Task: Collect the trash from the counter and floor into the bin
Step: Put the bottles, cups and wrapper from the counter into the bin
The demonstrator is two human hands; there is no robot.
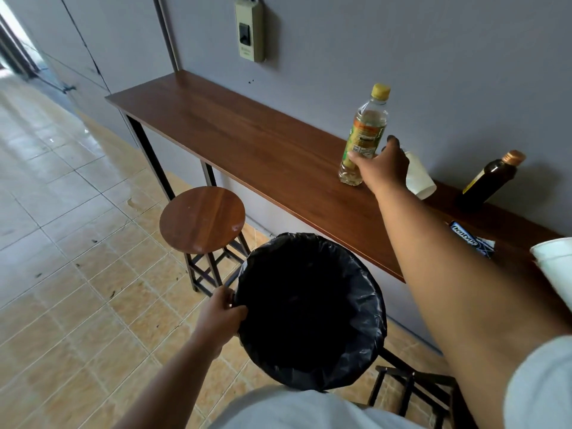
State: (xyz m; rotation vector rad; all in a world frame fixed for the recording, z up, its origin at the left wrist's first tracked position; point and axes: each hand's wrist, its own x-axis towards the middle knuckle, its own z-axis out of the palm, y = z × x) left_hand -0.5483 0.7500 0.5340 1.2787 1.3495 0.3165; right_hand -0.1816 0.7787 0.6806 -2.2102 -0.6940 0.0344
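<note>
My right hand [382, 168] fingers wrap the clear yellow-capped bottle [365, 134] upright on the surface [247, 144], left hand [219, 314] gripping the bin [309, 308] rim.

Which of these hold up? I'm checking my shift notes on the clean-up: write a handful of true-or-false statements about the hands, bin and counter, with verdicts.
1. The right hand grips the clear bottle. True.
2. The left hand holds a paper cup. False: it holds the rim of the bin.
3. The bin has a black liner. True.
4. The dark bottle lies on the floor. False: it is on the counter.
5. The clear bottle's cap is off. False: a yellow cap is on.
</note>
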